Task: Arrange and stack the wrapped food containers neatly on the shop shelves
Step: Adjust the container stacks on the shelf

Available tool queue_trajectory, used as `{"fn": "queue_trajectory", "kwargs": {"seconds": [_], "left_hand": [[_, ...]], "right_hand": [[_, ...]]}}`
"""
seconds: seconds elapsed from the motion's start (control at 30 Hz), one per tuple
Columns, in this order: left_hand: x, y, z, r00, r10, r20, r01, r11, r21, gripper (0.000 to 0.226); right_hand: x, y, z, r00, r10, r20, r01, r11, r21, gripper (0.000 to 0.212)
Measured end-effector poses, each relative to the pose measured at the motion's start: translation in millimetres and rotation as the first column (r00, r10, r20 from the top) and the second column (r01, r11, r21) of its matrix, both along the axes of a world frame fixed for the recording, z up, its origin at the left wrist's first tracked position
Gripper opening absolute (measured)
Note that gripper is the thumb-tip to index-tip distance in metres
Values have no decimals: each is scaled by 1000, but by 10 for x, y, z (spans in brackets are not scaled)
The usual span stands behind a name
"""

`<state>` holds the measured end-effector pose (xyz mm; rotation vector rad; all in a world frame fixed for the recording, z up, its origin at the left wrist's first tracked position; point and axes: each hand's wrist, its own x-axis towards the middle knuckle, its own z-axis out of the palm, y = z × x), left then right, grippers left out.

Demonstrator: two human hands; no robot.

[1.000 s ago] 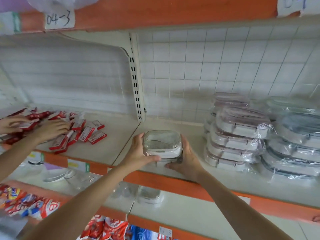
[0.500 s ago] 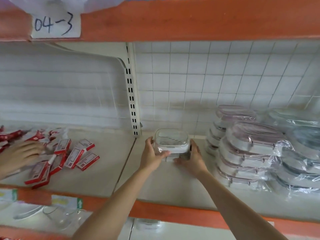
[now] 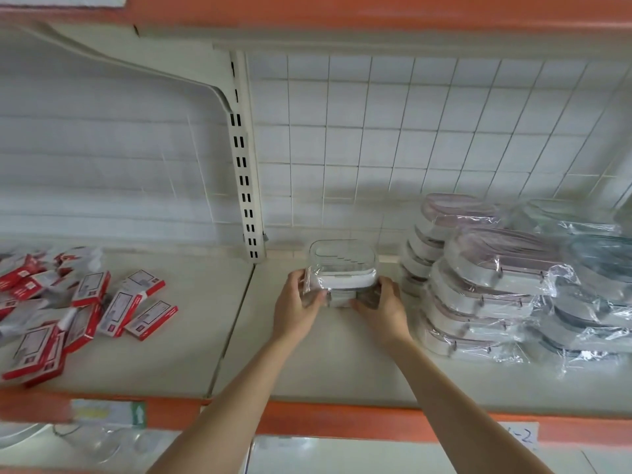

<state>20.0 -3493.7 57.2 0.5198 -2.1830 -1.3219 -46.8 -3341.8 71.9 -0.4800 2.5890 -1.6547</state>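
Clear white-rimmed container (image 3: 342, 268); red-and-white packets (image 3: 113, 302); orange shelf edge (image 3: 342, 422); white grid back panel (image 3: 410, 131).

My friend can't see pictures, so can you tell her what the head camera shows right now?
Two bare hands, left hand and right hand, hold a small clear plastic-wrapped food container at the back of a cream shop shelf. Stacks of wrapped oval containers sit to its right, and small red-and-white boxes lie scattered to the left.

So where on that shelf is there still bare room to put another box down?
Bare shelf lies in front of the held container, between the red packets and the wrapped stacks, and beside it along the back wall. The right side is crowded with stacks; the far left is littered with packets.
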Motion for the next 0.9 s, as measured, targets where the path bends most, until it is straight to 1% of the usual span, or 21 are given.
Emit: {"fn": "queue_trajectory", "kwargs": {"seconds": [0.07,0.17,0.27,0.37,0.5,0.53,0.57,0.6,0.63,0.7,0.73,0.8,0.87,0.9], "left_hand": [[-22,5,-5,1000,-13,18,14,998,-69,54],[-58,8,-17,999,15,51,-7,990,-138,56],[-77,18,10,996,55,70,-45,990,-130,53],[-78,33,68,990,69,121,-50,988,-149,47],[-3,-47,174,976,26,217,4,990,-139,41],[41,-90,206,966,14,259,32,985,-171,40],[87,-133,239,949,-1,315,81,967,-240,41],[137,-168,267,921,-9,390,153,928,-339,42],[189,-181,300,880,4,474,236,863,-446,44],[302,-136,368,800,92,593,371,701,-609,43],[354,-87,406,778,136,613,413,625,-663,42],[454,35,468,775,177,607,453,513,-729,41],[552,156,514,786,193,587,458,455,-764,37],[612,226,537,792,201,576,448,449,-773,34]], "right_hand": [[3,-5,-9,1000,6,-9,-6,1000,19,52],[-8,-7,-26,999,15,-44,-11,996,93,47],[-20,-17,-13,997,30,-72,-18,987,159,46],[-17,-41,33,997,43,-63,-30,980,197,45],[9,1,133,996,85,-9,-79,955,286,42],[19,46,151,994,110,-14,-99,938,333,44],[27,100,163,990,138,-34,-113,912,395,47],[41,158,167,984,167,-68,-118,880,460,48],[62,214,171,975,199,-103,-118,848,517,48],[129,295,192,956,257,-145,-111,768,631,46],[168,321,211,947,283,-151,-104,716,690,44],[251,365,271,921,350,-171,-80,600,796,42],[326,403,338,885,423,-195,-51,505,862,42],[365,432,372,861,462,-210,-39,474,880,41]]}}
